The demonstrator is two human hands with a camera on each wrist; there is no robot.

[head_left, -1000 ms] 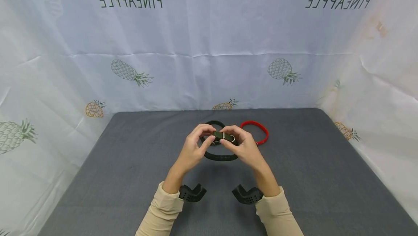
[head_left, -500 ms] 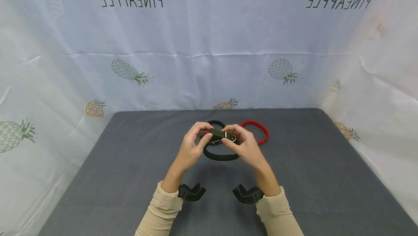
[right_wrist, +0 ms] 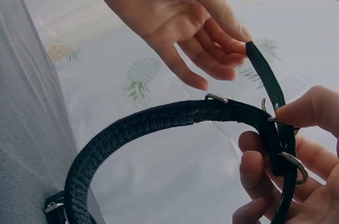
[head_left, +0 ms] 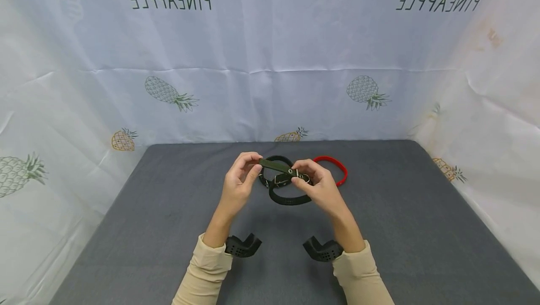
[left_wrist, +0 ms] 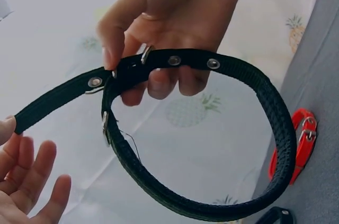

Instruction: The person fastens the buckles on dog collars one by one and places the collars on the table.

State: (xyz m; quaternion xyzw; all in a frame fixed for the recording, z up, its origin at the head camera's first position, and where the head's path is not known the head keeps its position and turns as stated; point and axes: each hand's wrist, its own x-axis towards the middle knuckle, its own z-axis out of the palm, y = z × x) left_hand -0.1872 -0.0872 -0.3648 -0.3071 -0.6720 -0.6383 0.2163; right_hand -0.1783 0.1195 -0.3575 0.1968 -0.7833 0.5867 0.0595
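Observation:
Both hands hold a dark green dog collar point(head_left: 274, 165) above the table, its loop hanging below them. The left hand point(head_left: 237, 187) pinches the free tip of the strap between thumb and fingers. At the metal buckle, the right hand point(head_left: 321, 189) grips the collar with its thumb against the strap. In the left wrist view, the green collar point(left_wrist: 214, 211) shows metal eyelets and its strap passed through the buckle. A D-ring point(right_wrist: 295, 168) stands out near the right fingers in the right wrist view.
A black collar point(head_left: 276, 158) lies on the grey table point(head_left: 177, 220) behind the held one, partly covered by it. A red collar point(head_left: 344, 171) with a metal buckle lies to its right. White pineapple-print cloth point(head_left: 270, 103) walls the back and sides.
The left hand has moved left and slightly up, drawing the strap's tip away from the buckle; more free strap shows between the hands. The right hand has shifted slightly right, still gripping the buckle end.

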